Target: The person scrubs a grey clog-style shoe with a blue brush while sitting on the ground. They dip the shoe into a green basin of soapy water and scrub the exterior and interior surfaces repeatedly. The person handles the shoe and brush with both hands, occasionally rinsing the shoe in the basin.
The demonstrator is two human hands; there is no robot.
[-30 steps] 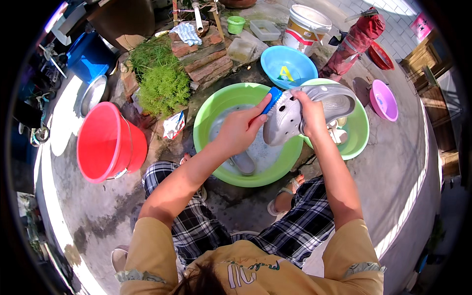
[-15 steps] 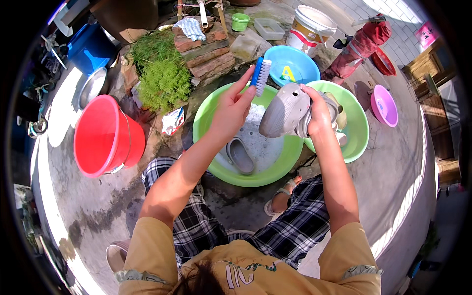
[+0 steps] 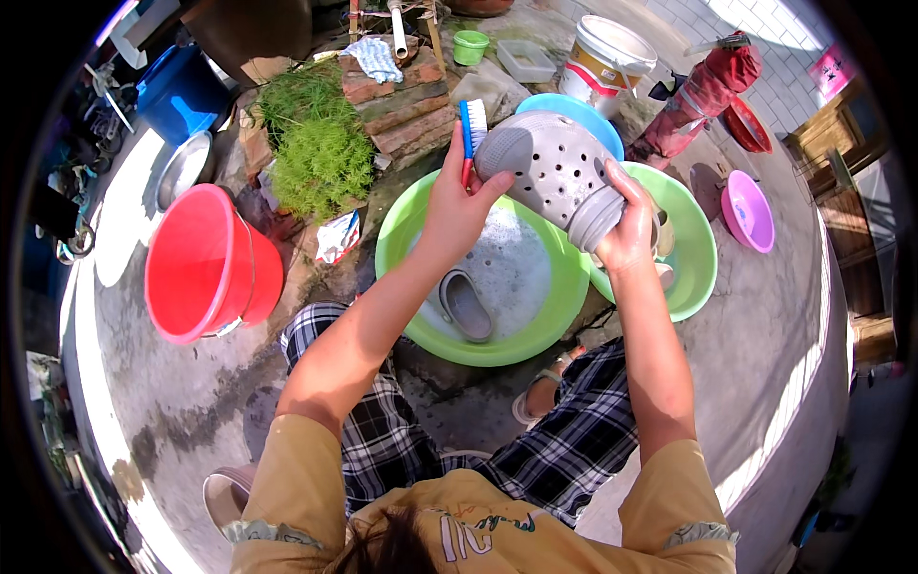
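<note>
My left hand [image 3: 461, 209] is closed round a scrub brush [image 3: 471, 127] with a blue and red handle and white bristles, its thumb reaching toward the shoe. In my right hand [image 3: 626, 225] is a grey clog [image 3: 553, 170] with holes in its upper, held up and tilted, the holed top facing me. Below both hands stands a green basin [image 3: 394, 222] of sudsy water. A second grey clog [image 3: 466, 306] floats or rests in that water. Just right of it, another green basin [image 3: 703, 251] holds several pale shoes, partly hidden by my right hand.
A red bucket [image 3: 196, 273] stands at the left. Behind the basins are a blue basin [image 3: 601, 122], a white paint bucket [image 3: 612, 57] and a brick stack [image 3: 406, 100] beside green plants [image 3: 320, 158]. A small purple basin [image 3: 748, 212] lies at the right.
The clog has turned so its holed upper faces me, and it has risen slightly to the left. The brush has shifted left and stands more upright.
</note>
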